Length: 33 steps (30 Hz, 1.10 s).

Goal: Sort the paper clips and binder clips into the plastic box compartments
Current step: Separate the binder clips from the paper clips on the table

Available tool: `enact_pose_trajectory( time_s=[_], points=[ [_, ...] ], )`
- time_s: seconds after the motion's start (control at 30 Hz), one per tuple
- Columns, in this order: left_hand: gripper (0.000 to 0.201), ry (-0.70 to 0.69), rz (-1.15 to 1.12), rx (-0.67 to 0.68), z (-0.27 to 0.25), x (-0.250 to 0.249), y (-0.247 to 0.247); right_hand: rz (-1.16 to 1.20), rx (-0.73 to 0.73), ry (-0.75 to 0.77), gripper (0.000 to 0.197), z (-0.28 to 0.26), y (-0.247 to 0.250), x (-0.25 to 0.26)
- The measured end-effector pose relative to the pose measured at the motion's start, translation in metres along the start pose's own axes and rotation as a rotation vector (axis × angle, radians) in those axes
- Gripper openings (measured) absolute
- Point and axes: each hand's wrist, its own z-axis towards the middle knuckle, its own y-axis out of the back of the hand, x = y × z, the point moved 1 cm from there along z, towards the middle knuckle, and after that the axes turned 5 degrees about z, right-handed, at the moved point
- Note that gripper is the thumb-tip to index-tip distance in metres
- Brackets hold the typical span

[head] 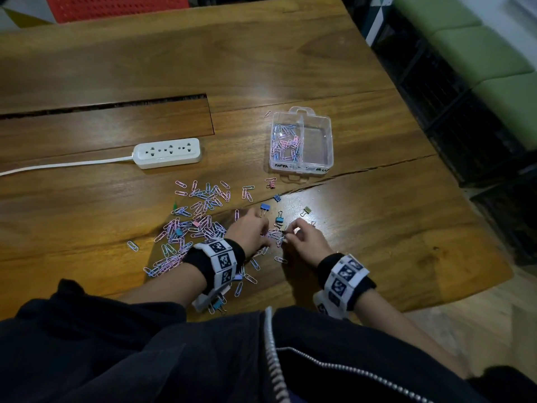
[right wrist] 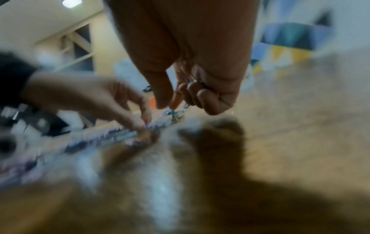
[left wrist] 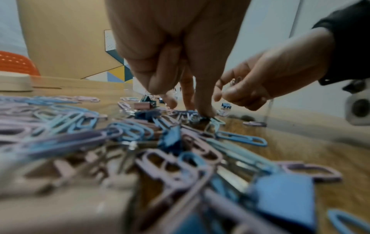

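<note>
Item: pastel plastic-coated wire paper clips [head: 200, 216], heaped on the wooden table [head: 377, 228] near the clear two-compartment plastic box [head: 302, 141]; light, slippery, tangling, so pinch by one loop; my right hand [head: 305, 238] pinches some, my left hand [head: 250, 228] presses the heap with straight fingertips.

Bare table [head: 377, 228] right of hands; paper clips [head: 197, 216] crowd left.

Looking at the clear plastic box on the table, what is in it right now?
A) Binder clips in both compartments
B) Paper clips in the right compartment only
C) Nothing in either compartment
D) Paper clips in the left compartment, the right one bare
D: in the head view the plastic box holds pink and blue paper clips in its left compartment, while the right compartment shows only bare plastic.
</note>
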Motion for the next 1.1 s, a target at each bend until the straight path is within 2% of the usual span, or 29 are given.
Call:
enact_pose_trajectory(
  time_s=[0.1, 0.2, 0.4, 0.5, 0.57, 0.6, 0.7, 0.77, 0.83, 0.9, 0.97, 1.0, 1.1],
  points=[
    [0.027, -0.061, 0.118, 0.029, -0.003, 0.001, 0.002, -0.28, 0.062, 0.099, 0.023, 0.001, -0.009, -0.003],
    [0.026, -0.063, 0.163, 0.029, -0.004, 0.003, 0.0, -0.33, 0.042, 0.109, 0.021, 0.003, -0.011, -0.001],
    [0.027, 0.039, -0.338, 0.046, -0.004, 0.016, 0.009, -0.362, 0.081, 0.112, 0.018, 0.002, -0.014, 0.001],
    [0.027, 0.138, -0.678, 0.186, -0.004, 0.019, 0.014, -0.173, 0.04, 0.086, 0.015, -0.004, -0.007, 0.005],
    [0.024, 0.191, -0.89, 0.293, -0.003, 0.02, 0.018, 0.019, 0.022, 0.039, 0.01, -0.008, -0.002, 0.007],
    [0.021, 0.21, -1.01, 0.321, -0.003, 0.019, 0.02, 0.148, 0.023, 0.01, 0.014, -0.01, 0.0, 0.007],
    [0.022, 0.288, -1.346, 0.309, -0.003, 0.019, 0.024, 0.602, 0.068, -0.107, 0.026, -0.011, 0.002, 0.004],
    [0.025, 0.331, -1.448, 0.248, -0.002, 0.019, 0.024, 0.821, 0.123, -0.201, 0.026, -0.01, 0.003, 0.004],
    [0.028, 0.34, -1.324, 0.187, 0.0, 0.017, 0.021, 0.953, 0.165, -0.27, 0.027, -0.012, 0.003, 0.004],
    [0.025, 0.264, -0.923, 0.109, 0.003, 0.011, 0.016, 0.968, 0.153, -0.31, 0.03, -0.013, 0.002, 0.002],
    [0.019, 0.142, -0.505, 0.039, 0.006, 0.004, 0.012, 0.759, 0.078, -0.274, 0.027, -0.015, -0.001, -0.001],
    [0.025, 0.091, -0.326, 0.025, 0.008, 0.001, 0.009, 0.596, 0.052, -0.22, 0.025, -0.016, -0.004, -0.003],
    [0.038, -0.002, -0.013, -0.002, 0.015, -0.006, 0.001, 0.117, 0.022, -0.032, 0.027, -0.019, -0.011, -0.007]
  ],
)
